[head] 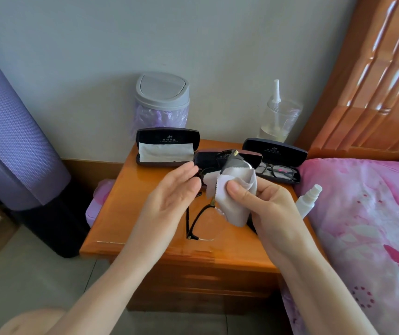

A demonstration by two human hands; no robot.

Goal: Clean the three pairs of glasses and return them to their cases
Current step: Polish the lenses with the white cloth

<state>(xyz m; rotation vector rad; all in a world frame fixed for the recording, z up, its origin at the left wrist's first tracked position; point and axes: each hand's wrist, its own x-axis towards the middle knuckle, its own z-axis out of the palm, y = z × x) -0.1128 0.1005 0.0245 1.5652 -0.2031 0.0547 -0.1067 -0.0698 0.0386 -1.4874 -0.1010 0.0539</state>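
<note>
Lens of dark-framed glasses [227,163] wrapped in pale cloth [232,204], temples dangling.

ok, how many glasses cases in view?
3, all open on the nightstand: left case holding a white cloth, middle case partly behind the held glasses, right case holding black-framed glasses.

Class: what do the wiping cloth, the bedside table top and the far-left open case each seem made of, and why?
Cloth: soft matte fabric, probably microfibre; it folds and drapes limply.
Table top: wood, apparently, under glossy varnish; light reflects off it.
Case: rigid shell, perhaps plastic or covered metal, dark matte lining; lid stands open stiffly.
</note>
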